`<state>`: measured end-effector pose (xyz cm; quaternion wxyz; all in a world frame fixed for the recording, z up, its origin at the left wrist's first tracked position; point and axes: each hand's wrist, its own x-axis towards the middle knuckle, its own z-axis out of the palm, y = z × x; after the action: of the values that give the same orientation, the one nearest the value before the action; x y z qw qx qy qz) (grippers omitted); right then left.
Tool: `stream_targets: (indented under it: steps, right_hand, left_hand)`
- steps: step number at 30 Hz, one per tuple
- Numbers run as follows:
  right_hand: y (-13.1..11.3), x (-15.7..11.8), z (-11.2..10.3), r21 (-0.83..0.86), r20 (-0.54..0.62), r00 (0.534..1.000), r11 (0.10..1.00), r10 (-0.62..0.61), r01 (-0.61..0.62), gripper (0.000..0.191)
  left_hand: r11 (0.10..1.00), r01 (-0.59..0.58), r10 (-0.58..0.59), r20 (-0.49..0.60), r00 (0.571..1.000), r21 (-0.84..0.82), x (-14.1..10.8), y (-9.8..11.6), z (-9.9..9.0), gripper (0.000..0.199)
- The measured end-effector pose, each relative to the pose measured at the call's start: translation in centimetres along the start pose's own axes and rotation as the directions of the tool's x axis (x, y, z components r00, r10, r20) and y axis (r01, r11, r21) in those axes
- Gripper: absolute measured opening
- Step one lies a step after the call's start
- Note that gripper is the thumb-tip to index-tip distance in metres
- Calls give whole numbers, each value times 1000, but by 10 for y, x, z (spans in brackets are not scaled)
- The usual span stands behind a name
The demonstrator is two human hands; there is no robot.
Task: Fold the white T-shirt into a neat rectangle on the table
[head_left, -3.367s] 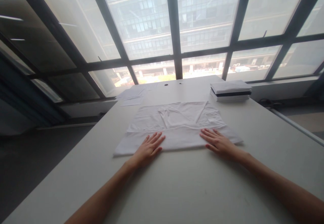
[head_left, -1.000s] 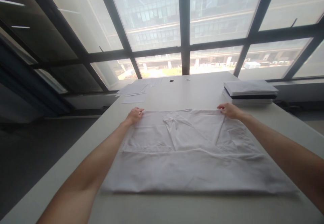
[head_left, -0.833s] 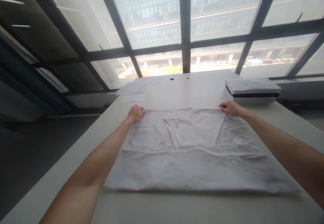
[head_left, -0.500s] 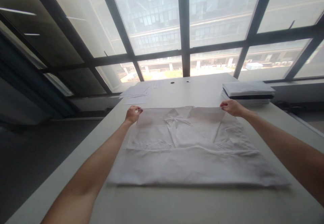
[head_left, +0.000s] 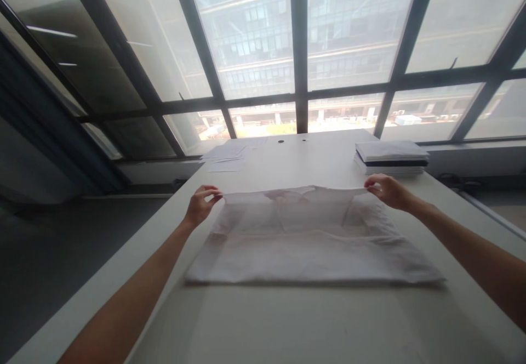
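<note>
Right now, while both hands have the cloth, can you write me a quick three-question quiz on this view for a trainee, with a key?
1. Which edge of the white cloth do the left hand and right hand pinch: the near or the far one?
2. True or false: the loose papers lie to the left of the folded stack on the table.
3. What colour is the band between the stack's white layers?
A) Red
B) Green
C) Dark, close to black

Key
1. The far edge, one hand toward each end.
2. True.
3. C.
</note>
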<state>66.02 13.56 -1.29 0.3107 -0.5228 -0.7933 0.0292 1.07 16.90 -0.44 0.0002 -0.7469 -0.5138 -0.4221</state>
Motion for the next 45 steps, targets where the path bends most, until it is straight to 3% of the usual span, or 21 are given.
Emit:
stream_targets:
  steps: [5, 9, 12, 20, 22, 24, 26, 29, 33, 36, 39, 45]
  right_hand:
    - [-12, -31, 7, -18, -72, 994, 996, -87, 85, 19]
    - [-13, -51, 16, -32, 19, 984, 984, -175, 176, 17]
    - [-8, -59, 21, -22, 75, 982, 984, -176, 178, 16]
    - [0, -66, 17, 12, 181, 967, 984, -179, 180, 14]
    - [-1, -65, 14, 7, 210, 960, 982, -184, 186, 16]
    - [-6, -58, 15, -5, 165, 974, 988, -154, 156, 18]
    - [-16, -43, 24, -20, 57, 994, 995, -98, 100, 24]
    - [-46, -10, 56, -27, -31, 999, 999, -33, 32, 33]
    - [-99, 29, 118, -55, 79, 997, 998, 3, 2, 44]
    - [-127, 40, 157, -73, 158, 987, 997, 6, 6, 50]
    - [-138, 36, 176, -107, 260, 965, 994, 41, -14, 54]
    - [-142, 31, 177, -177, 364, 924, 982, 120, -58, 60]
  left_hand:
    - [1000, -15, 14, 82, 997, 6, -39, 3, -10, 40]
    - [998, -40, 31, 166, 986, 51, -60, 4, -11, 37]
    - [996, -55, 37, 228, 973, 72, -70, 4, -11, 37]
    - [993, -69, 27, 380, 924, 96, -76, -9, -16, 24]
    - [990, -87, 35, 409, 912, 109, -71, -5, -18, 27]
    - [987, -112, 61, 380, 923, 114, -61, 9, -14, 33]
    - [984, -147, 105, 331, 938, 105, -47, 36, -1, 38]
    - [977, -200, 163, 353, 921, 70, -23, 94, 44, 43]
    - [969, -233, 165, 480, 862, 85, -6, 162, 130, 48]
    - [962, -229, 97, 590, 802, 152, -12, 185, 181, 53]
    - [956, -235, 78, 623, 779, 174, -25, 188, 201, 56]
    - [937, -265, 64, 634, 771, 229, -33, 184, 201, 58]
